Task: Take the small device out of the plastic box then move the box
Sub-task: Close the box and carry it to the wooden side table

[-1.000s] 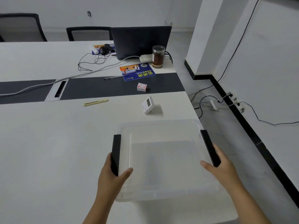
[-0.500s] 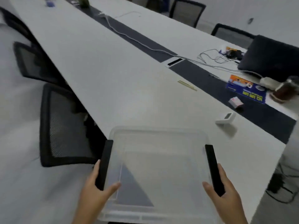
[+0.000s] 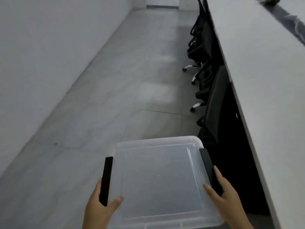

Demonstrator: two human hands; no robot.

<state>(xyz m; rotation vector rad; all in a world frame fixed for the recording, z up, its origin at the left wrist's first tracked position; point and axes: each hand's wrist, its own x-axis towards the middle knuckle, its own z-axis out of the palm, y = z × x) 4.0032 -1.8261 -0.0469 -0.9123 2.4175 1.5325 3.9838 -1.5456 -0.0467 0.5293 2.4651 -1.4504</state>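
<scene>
Head view: grey tiled floor (image 3: pixel 132 96), long white table (image 3: pixel 264 80) at right, black chairs (image 3: pixel 206 66) blurred. Plastic box (image 3: pixel 158 179) held over floor, near edge cut off. Left hand (image 3: pixel 100 210) and right hand (image 3: pixel 222 194) clamped on black handles (image 3: pixel 106 179).

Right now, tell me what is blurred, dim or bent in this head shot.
Head view: dim, grey light; motion smear on the table top and far chairs; wide-angle lens slants the table edge and wall; soft pale reflections on the floor; the plastic box and both hands, left hand and right hand, fairly sharp.
</scene>
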